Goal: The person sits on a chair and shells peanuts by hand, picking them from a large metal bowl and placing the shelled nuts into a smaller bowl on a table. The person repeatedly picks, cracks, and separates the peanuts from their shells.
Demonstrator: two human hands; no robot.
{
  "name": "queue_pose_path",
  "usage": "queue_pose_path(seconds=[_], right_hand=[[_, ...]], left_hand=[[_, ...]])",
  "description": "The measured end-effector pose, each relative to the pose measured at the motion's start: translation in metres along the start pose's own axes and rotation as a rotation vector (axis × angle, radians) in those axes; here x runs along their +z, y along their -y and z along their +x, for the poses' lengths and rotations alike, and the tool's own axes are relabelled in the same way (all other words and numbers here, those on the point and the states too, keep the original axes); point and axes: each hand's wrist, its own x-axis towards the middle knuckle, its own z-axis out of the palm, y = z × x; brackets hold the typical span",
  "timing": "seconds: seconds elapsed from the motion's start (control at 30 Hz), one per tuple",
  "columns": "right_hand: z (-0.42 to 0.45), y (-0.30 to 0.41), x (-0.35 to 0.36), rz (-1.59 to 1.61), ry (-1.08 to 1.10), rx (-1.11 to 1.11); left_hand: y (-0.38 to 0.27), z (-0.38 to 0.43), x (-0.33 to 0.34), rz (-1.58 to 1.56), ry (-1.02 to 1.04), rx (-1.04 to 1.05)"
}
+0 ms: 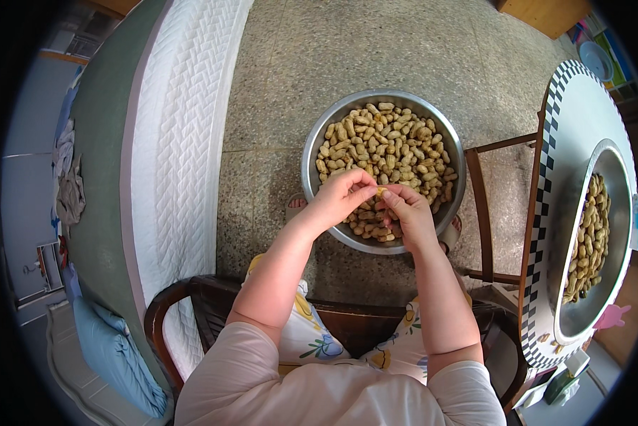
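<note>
A wide steel basin (319, 133) full of unshelled peanuts (385, 136) stands on the floor between my feet. Above its near half, my left hand (348, 194) and my right hand (408, 209) meet. Pinched between the fingertips of both is a small yellowish peanut (381, 190). Thumb and index finger of the right hand grip it, while the left fingertips touch its other side. Fingers hide part of it, so I cannot tell whether the shell is cracked.
At right, a round table (569, 106) with a checkered rim bears a second steel basin (619, 314) of peanuts. A wooden chair frame (478, 213) stands beside it. On the left is a bed with a white quilted cover (191, 133). Speckled stone floor (351, 48) lies ahead.
</note>
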Motion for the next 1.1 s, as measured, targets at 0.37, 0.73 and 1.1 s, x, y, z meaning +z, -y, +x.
queue_pose_path(seconds=[0.37,0.73,1.1], right_hand=[[0.002,-0.001,-0.005,0.219,0.046,0.036],[-0.002,-0.003,0.000,0.065,-0.028,-0.163],[0.000,-0.007,0.002,-0.136,-0.096,-0.283]], left_hand=[[0.002,0.002,0.015,-0.212,-0.095,0.092],[-0.009,0.001,0.020,-0.424,-0.180,0.114],[0.000,0.003,0.022,-0.348,-0.091,0.025]])
